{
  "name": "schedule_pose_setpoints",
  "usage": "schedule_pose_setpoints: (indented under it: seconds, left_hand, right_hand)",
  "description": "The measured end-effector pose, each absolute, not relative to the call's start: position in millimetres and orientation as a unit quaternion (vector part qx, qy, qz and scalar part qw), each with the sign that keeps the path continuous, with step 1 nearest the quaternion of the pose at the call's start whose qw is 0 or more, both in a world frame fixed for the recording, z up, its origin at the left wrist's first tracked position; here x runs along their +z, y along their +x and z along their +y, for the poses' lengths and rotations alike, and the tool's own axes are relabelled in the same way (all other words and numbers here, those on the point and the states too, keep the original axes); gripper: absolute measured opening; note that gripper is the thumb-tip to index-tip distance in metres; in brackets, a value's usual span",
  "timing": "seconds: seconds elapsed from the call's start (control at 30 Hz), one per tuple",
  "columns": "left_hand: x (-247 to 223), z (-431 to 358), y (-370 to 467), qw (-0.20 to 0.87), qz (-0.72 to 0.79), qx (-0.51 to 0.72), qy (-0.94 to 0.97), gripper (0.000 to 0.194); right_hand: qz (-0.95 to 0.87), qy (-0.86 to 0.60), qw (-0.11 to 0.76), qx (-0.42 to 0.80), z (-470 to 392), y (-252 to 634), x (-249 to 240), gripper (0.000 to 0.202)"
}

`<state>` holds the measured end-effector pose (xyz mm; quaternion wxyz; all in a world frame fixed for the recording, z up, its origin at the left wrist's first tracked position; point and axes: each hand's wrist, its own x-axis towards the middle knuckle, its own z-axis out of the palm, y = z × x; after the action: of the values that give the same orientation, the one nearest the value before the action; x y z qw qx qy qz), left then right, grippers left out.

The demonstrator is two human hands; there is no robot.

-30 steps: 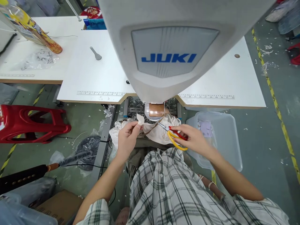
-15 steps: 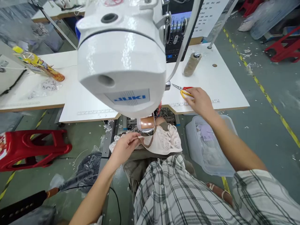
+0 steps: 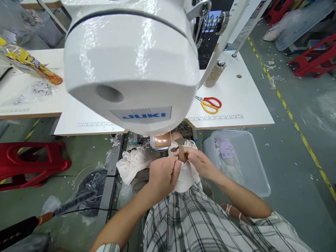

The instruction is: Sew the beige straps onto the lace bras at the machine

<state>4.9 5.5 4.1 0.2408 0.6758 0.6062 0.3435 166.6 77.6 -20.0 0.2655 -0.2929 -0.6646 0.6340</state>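
A white lace garment [image 3: 135,162] lies across the lap, below the head of the white sewing machine [image 3: 131,70]. Close together over its right part are both hands. My left hand [image 3: 164,173] is closed, pinching the garment's edge beside a brown strap [image 3: 181,154]. The fingers of my right hand [image 3: 196,159] are closed on that brown strap, from its right side. Part of the garment between the hands is hidden by the fingers. Scissors [image 3: 211,105] with red and yellow handles rest on the white table [image 3: 244,101], touched by neither hand.
A thread cone [image 3: 215,74] stands behind the scissors. Right of the lap is a clear plastic bin [image 3: 257,168] with bagged items. A yellow-labelled bottle [image 3: 31,64] lies on the left table. A red stool [image 3: 34,164] stands at the left; a control panel [image 3: 207,45] is behind the machine.
My right hand has left the scissors on the table and come down to the brown strap. My left hand has moved right with the garment, and the view has shifted closer to the machine.
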Motion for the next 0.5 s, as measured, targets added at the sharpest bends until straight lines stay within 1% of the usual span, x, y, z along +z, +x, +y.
schedule_pose_setpoints:
  seconds: [0.1,0.17,0.23,0.33,0.43,0.5]
  left_hand:
    - [17,12,6,0.312,0.639,0.391,0.584,0.036]
    - [22,14,3,0.297,0.665,0.401,0.556,0.038]
    - [24,14,-4,0.232,0.697,0.382,0.562,0.036]
    - [19,13,-15,0.105,0.718,0.32,0.609,0.029]
    - [11,14,-23,-0.024,0.684,0.269,0.678,0.033]
    - [8,17,-26,-0.081,0.668,0.25,0.696,0.035]
  right_hand:
    - [-0.599,-0.358,0.316,0.643,83,154,-4,0.04]
    - [-0.599,-0.371,0.339,0.623,90,146,7,0.027]
    - [-0.627,-0.382,0.347,0.584,100,139,15,0.019]
    - [-0.679,-0.401,0.329,0.52,120,130,17,0.016]
    - [-0.715,-0.399,0.322,0.475,137,123,14,0.018]
    - [-0.731,-0.389,0.318,0.462,145,119,11,0.02]
